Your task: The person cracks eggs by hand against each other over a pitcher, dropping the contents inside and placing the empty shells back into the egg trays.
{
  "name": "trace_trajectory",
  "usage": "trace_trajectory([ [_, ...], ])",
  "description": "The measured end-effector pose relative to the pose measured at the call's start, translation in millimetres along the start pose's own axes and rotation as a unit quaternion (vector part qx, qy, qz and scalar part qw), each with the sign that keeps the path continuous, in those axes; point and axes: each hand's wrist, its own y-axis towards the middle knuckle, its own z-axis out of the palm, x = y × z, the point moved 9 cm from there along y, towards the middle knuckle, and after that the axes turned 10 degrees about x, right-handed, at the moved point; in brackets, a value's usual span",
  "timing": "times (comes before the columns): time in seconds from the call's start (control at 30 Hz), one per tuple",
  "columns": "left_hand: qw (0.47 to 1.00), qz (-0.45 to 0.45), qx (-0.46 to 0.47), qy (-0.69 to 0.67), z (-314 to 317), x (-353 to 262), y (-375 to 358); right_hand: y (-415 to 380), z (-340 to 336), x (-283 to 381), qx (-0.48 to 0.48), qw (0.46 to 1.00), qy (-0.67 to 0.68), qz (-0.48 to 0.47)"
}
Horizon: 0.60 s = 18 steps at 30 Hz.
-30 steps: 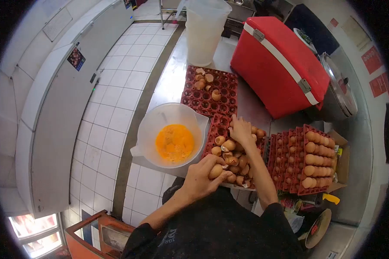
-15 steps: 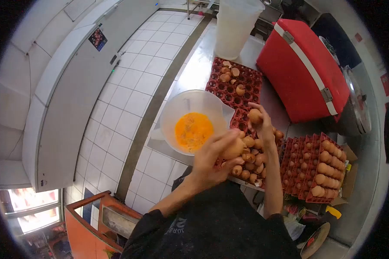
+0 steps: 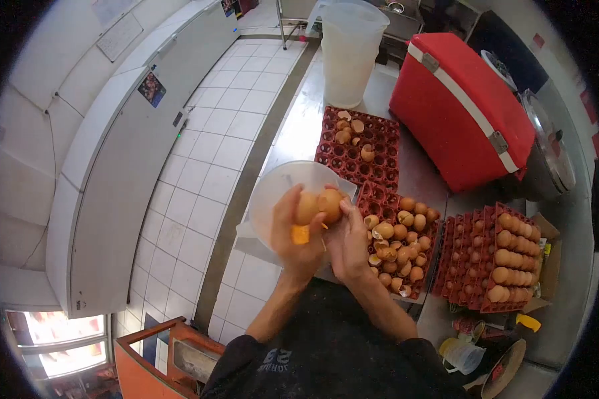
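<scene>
My left hand (image 3: 291,243) and my right hand (image 3: 350,243) meet over a translucent plastic jug (image 3: 267,193). The fingers of my left hand close round a brown egg (image 3: 306,209). A second brown egg (image 3: 330,206) is gripped in my right hand, right up against the first. A dark mark shows on its shell. Orange beaten-looking egg (image 3: 301,234) shows in the jug between my fingers, with most of it hidden by my hands. Just right of my right hand, a red egg tray (image 3: 374,194) carries a heap of brown broken shells (image 3: 394,253).
Behind the jug, another red tray (image 3: 353,163) bears several broken shells. A tall plastic pitcher (image 3: 353,60) and a red cooler box (image 3: 459,113) stand farther back. Stacked trays with whole eggs (image 3: 512,259) are at right. A white chest freezer (image 3: 120,159) lines the left.
My right hand has moved left from above the trays to the jug with its egg. Its egg now meets the one in my left hand. The view has shifted slightly.
</scene>
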Motion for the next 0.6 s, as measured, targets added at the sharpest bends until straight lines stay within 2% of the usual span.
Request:
trace_trajectory([
  [0.13,0.998,0.006,0.052,0.039,11,3,1,0,3,-2,0.002,0.999,-0.053,-0.013],
  [0.2,0.998,-0.010,0.056,0.008,7,6,9,7,-5,-2,0.018,0.999,-0.042,0.018],
  [0.27,0.977,-0.107,0.061,-0.173,0,20,11,12,-18,1,0.051,0.996,-0.059,0.039],
  [0.3,0.965,-0.162,0.104,-0.177,0,29,14,14,-18,1,0.086,0.992,-0.075,0.060],
  [0.33,0.966,-0.163,0.101,-0.175,-8,31,21,16,-18,5,0.089,0.991,-0.074,0.062],
  [0.4,0.959,-0.077,0.270,-0.044,6,17,34,18,-12,9,0.112,0.973,-0.172,0.108],
  [0.43,0.947,-0.107,0.299,-0.050,7,15,38,20,-9,16,0.115,0.972,-0.171,0.108],
  [0.47,0.947,-0.106,0.298,-0.049,3,20,41,20,0,23,0.151,0.942,-0.274,0.121],
  [0.5,0.949,-0.031,0.315,-0.012,3,16,42,18,5,23,0.185,0.899,-0.374,0.131],
  [0.53,0.943,0.044,0.330,0.025,5,10,42,19,6,22,0.187,0.899,-0.373,0.130],
  [0.6,0.940,0.037,0.337,0.037,6,16,44,20,23,31,0.242,0.822,-0.515,-0.001],
])
